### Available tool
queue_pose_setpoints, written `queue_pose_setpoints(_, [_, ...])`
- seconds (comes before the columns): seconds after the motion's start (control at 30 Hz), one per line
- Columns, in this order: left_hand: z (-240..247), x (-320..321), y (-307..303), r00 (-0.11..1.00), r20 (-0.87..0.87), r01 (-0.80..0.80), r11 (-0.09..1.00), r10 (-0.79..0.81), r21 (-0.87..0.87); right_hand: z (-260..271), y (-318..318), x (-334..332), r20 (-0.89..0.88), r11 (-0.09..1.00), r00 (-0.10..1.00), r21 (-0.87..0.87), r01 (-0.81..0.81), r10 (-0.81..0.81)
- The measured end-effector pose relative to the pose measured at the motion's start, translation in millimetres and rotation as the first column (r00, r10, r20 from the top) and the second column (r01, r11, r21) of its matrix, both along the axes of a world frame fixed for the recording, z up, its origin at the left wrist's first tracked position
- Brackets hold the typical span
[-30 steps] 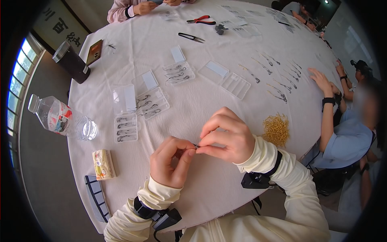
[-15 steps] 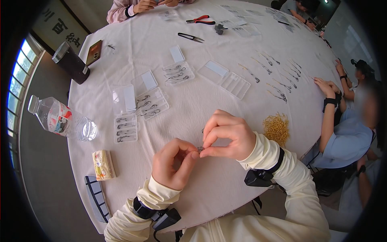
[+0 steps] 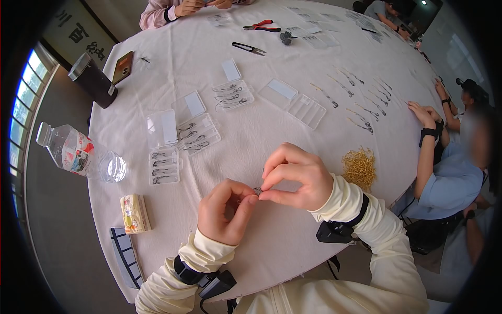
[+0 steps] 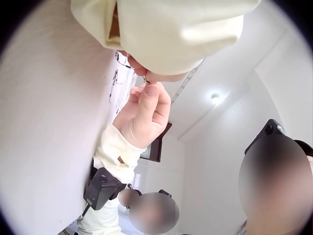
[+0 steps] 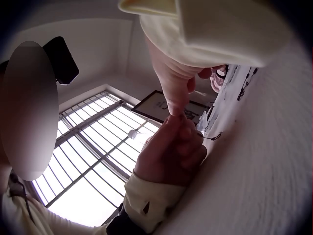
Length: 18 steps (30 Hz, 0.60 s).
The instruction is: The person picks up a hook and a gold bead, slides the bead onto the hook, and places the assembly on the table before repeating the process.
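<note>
My left hand [image 3: 225,212] and right hand [image 3: 297,178] meet fingertip to fingertip above the near part of the table. Between them, thumbs and forefingers pinch a small dark fishing hook rig [image 3: 257,191], mostly hidden by the fingertips. In the left wrist view a thin dark loop [image 4: 122,59] shows beside the fingers; the right wrist view has a dark hook end [image 5: 213,137] sticking out past the left hand. Beyond the hands stand open clear boxes with hook rigs in their slots [image 3: 163,166], and another open box [image 3: 306,111] holds none.
Loose hook rigs [image 3: 366,107] lie in rows at the right, near a heap of small gold-coloured pieces [image 3: 358,167]. Snips [image 3: 249,48] and red-handled pliers [image 3: 261,25] lie farther back. A water bottle [image 3: 78,154], a dark tumbler [image 3: 93,81] and a tissue pack [image 3: 135,213] stand left.
Both hands have shifted slightly down and right, still pinching the rig, and the right fingers have changed their grip a little. At the right, another person's hand has drawn back toward the table edge.
</note>
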<state>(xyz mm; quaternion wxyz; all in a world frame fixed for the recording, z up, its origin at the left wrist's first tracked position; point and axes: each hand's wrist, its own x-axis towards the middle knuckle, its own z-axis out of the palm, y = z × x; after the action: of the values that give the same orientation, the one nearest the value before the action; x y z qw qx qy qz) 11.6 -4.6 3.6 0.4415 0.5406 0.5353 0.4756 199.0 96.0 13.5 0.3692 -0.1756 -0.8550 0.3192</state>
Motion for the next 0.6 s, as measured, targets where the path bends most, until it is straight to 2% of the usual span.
queue_pose_setpoints(0.23, [-0.7,-1.8,0.8,0.998,0.066,0.009,1.0,-0.008,-0.014,0.9,-0.3,0.5,-0.015,1.0,1.0,-0.018,0.002,-0.002])
queue_pose_setpoints(0.3, [0.9,-2.4,0.6,0.983,0.18,0.038,0.998,-0.028,-0.049,1.6,-1.5,-1.6,-0.045,0.997,0.999,-0.074,0.001,-0.004])
queue_pose_setpoints(0.4, [2.7,-3.0,0.9,0.97,0.236,0.07,0.995,-0.049,-0.078,1.0,-1.2,-2.2,-0.057,0.997,0.998,-0.078,-0.01,0.005])
queue_pose_setpoints(0.6, [4.9,-3.3,0.5,0.943,0.33,0.091,0.989,-0.048,-0.114,1.9,-1.4,-3.0,-0.087,0.999,0.996,-0.019,0.028,-0.03])
